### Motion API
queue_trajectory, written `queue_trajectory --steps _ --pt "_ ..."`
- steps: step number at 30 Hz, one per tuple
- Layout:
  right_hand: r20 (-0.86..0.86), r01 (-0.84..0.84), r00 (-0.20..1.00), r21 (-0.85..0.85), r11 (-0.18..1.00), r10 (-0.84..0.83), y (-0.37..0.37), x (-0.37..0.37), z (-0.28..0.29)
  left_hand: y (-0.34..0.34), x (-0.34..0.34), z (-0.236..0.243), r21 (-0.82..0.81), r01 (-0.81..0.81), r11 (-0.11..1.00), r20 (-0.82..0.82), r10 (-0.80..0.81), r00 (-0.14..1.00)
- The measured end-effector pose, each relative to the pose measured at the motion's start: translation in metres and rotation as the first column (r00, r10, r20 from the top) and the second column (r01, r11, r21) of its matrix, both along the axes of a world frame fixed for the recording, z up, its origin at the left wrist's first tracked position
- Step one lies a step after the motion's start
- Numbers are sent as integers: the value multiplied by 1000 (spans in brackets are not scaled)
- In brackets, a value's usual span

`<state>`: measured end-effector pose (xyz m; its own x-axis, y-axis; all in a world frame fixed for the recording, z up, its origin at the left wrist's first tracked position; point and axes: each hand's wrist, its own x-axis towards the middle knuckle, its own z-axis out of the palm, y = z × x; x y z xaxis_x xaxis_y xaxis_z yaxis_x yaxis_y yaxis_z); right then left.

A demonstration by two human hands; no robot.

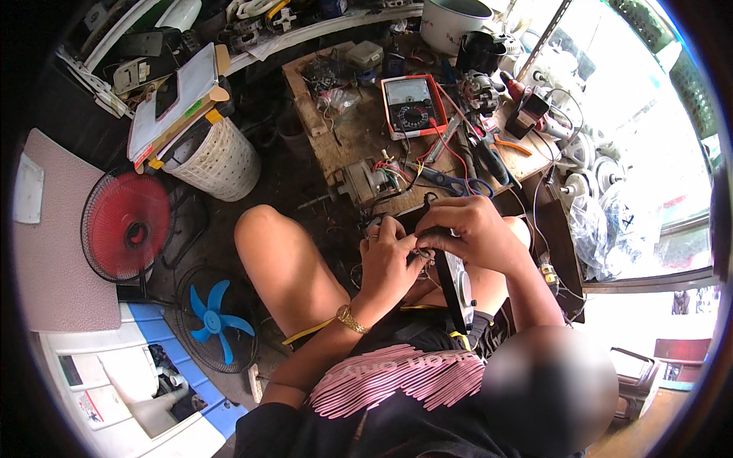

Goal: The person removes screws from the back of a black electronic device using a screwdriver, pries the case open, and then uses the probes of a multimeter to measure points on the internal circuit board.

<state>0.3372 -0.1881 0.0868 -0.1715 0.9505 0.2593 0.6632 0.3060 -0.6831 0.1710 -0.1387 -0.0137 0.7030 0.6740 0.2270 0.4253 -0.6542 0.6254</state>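
Head view: left hand (388, 259) and right hand (467, 233) pinch a small dark part (423, 253) between fingers. A motor (365, 182) occupies the near left corner of the workbench (350, 137).

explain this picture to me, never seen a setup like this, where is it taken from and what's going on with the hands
There is no robot here, just a person's two bare hands. The single picture comes from a wide fisheye camera worn on the head, looking down, so straight edges bend near the rim.

The left hand and right hand meet above the lap, fingers pinched around something too small and hidden to identify.

In front, a wooden worktop carries an orange-framed meter, a motor with coloured wires, blue-handled scissors and other tools. To the person's left are a red fan and a blue-bladed fan.
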Motion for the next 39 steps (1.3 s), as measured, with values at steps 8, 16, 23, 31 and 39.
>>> queue_trajectory --steps 8,16,23,31,39 --pt "83 107 991 11 994 -107 1 15 -14 26 -6 2 -176 79 981 260 -31 965" --pt "-137 137 981 -32 990 -141 6 13 -16 48 -14 70 219 94 971 213 -142 967" --pt "-760 470 582 25 882 -289 -29 70 -32 68 -51 66 -589 523 616 257 -471 844" --pt "-198 519 841 40 854 -503 -42 31 8 27 -41 57 -569 446 690 305 -327 895" --pt "160 91 975 349 933 -155 -38 8 34 -36 -2 69 -178 901 -395 575 702 421"
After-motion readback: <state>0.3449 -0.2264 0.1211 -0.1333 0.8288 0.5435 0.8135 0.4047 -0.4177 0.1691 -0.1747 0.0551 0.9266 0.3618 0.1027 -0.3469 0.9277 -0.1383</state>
